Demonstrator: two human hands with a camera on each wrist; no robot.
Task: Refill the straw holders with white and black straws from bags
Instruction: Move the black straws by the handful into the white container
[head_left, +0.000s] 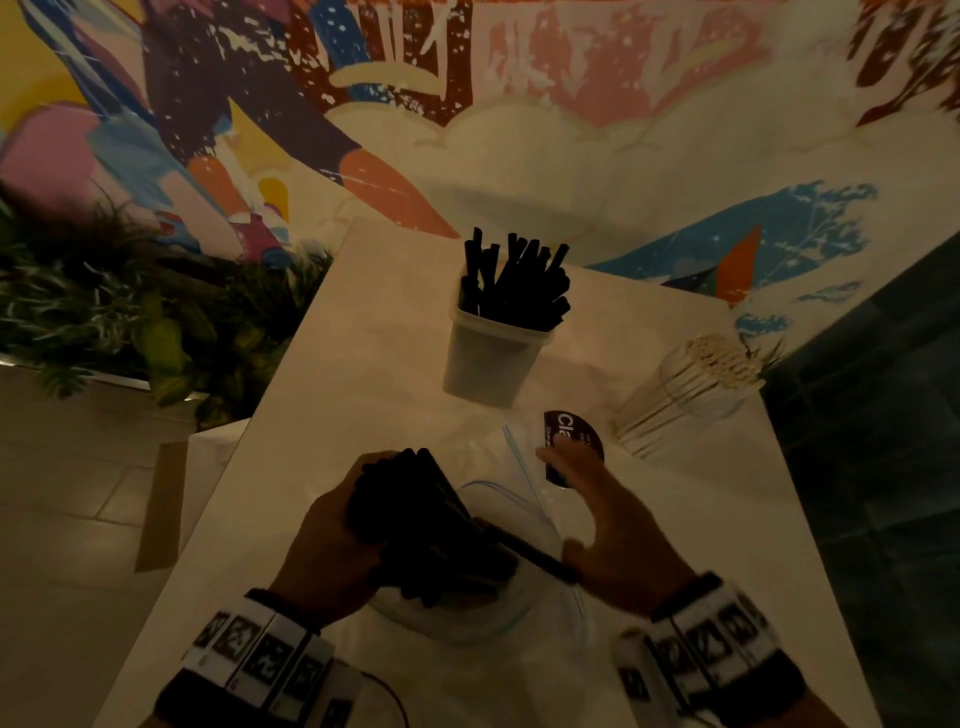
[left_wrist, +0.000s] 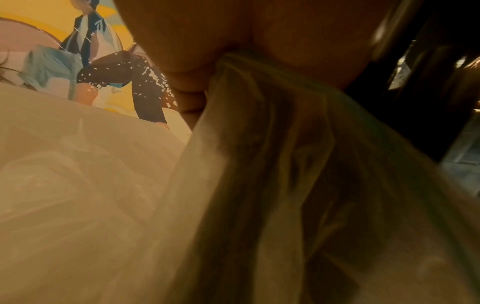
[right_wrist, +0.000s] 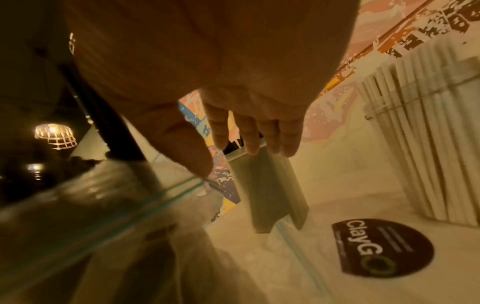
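Observation:
My left hand (head_left: 332, 540) grips a thick bundle of black straws (head_left: 415, 514) whose lower ends sit in a clear zip bag (head_left: 498, 613) on the white table (head_left: 363, 395). In the left wrist view bag plastic (left_wrist: 272, 144) bunches out from under the left hand (left_wrist: 233, 30). My right hand (head_left: 613, 525) is beside the bundle with its fingers straight; its thumb (right_wrist: 187, 148) touches the bag's zip edge (right_wrist: 145, 207). One stray black straw (head_left: 530, 553) points at that thumb. Farther back a white holder (head_left: 493, 358) stands with black straws (head_left: 519, 280) in it.
White straws (head_left: 691, 395) stand bundled in clear wrap at the table's right edge. A round dark ClayGo sticker (head_left: 574, 441) lies on the table by my right fingers. Green plants (head_left: 130, 322) fill the left; a painted wall is behind, dark tiled floor (head_left: 883, 467) to the right.

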